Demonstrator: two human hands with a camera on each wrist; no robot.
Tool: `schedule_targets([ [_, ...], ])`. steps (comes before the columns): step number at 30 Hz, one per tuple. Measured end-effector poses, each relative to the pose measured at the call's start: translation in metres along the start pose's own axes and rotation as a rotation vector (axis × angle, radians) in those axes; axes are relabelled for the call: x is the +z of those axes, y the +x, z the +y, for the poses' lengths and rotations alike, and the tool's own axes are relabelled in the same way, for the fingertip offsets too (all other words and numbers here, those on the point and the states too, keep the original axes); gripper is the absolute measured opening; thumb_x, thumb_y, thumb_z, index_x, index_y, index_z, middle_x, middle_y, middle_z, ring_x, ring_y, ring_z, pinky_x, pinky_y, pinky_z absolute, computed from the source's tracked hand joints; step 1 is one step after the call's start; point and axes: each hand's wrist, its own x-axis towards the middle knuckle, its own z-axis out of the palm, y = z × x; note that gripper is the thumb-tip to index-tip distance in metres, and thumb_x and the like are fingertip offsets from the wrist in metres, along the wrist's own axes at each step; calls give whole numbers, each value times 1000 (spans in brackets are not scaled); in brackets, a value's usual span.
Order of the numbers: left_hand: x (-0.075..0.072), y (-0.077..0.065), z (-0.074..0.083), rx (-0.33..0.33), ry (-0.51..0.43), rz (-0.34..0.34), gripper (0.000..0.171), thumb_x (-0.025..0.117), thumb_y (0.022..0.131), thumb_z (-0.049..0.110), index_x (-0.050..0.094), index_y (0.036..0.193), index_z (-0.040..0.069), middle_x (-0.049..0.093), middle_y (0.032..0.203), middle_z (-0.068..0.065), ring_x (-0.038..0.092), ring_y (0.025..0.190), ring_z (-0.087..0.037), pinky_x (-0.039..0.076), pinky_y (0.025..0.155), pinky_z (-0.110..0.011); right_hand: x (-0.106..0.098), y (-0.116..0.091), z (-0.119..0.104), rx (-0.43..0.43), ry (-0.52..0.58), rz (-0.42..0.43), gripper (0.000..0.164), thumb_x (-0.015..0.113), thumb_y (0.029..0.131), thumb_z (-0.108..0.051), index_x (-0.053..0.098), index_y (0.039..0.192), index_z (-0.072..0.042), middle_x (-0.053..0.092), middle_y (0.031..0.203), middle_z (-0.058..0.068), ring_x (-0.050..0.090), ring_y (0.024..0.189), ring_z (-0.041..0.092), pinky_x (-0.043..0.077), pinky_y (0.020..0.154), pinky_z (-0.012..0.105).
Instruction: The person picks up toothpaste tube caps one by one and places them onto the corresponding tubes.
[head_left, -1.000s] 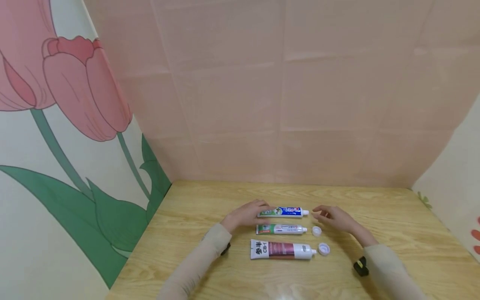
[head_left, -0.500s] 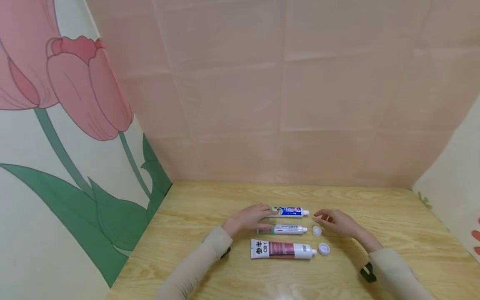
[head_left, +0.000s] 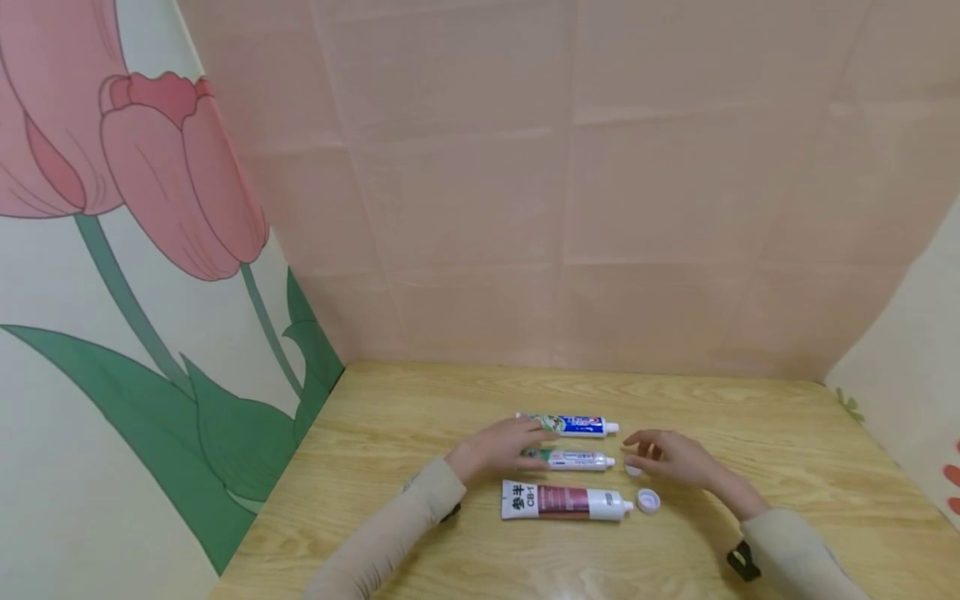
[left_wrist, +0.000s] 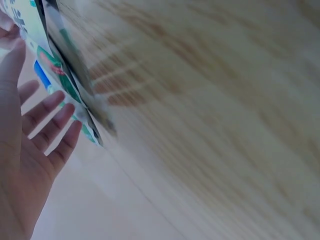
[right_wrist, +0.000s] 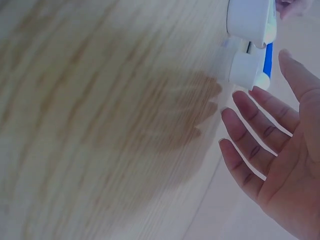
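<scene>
Three toothpaste tubes lie in a row, uncapped, nozzles pointing right: a blue-and-green tube (head_left: 581, 427) farthest, a slim white-and-green tube (head_left: 577, 460) in the middle, a larger maroon-and-white tube (head_left: 570, 502) nearest. My left hand (head_left: 497, 446) hovers at the left ends of the far and middle tubes, partly covering them; its fingers (left_wrist: 55, 120) are spread and hold nothing. My right hand (head_left: 675, 458) is right of the nozzles, loosely bent, over a small white cap (head_left: 633, 471) that it partly hides. A larger white cap (head_left: 648, 501) sits by the nearest tube's nozzle.
The tubes and caps lie on a wood-grain table (head_left: 420, 392). A pinkish sheet (head_left: 562, 208) hangs behind it, and a wall with painted tulips (head_left: 172, 175) stands on the left. Dark wrist cameras (head_left: 742, 562) are strapped under the sleeves.
Both hands have moved nearer the body, from the far tube toward the middle one. My right hand now partly covers the small cap. The tubes and caps show no clear movement.
</scene>
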Motion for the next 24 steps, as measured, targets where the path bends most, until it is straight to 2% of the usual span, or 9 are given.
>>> schedule_targets([
  [7,-1,1,2,4,14,-21,68,41,88,62,32,144,25,44,137,4,44,123,-12,34,106,-30,1,-2,-2,-5,-10,-15,39,63,86,-40,63,110,-8,58,80,-10,50,67,-1,42,54,18],
  [15,1,2,5,-9,3,-66,68,43,88,61,31,144,25,40,143,2,41,126,-15,34,106,-32,3,-1,1,-2,-37,-7,40,66,82,-45,65,105,-12,58,78,-11,49,66,-2,41,55,18],
  [24,4,8,4,-3,69,-79,72,39,87,66,31,145,25,45,135,4,45,118,-11,39,100,-26,0,3,5,-3,-29,-54,38,69,80,-43,64,104,-14,59,80,-9,50,67,-2,43,57,18],
])
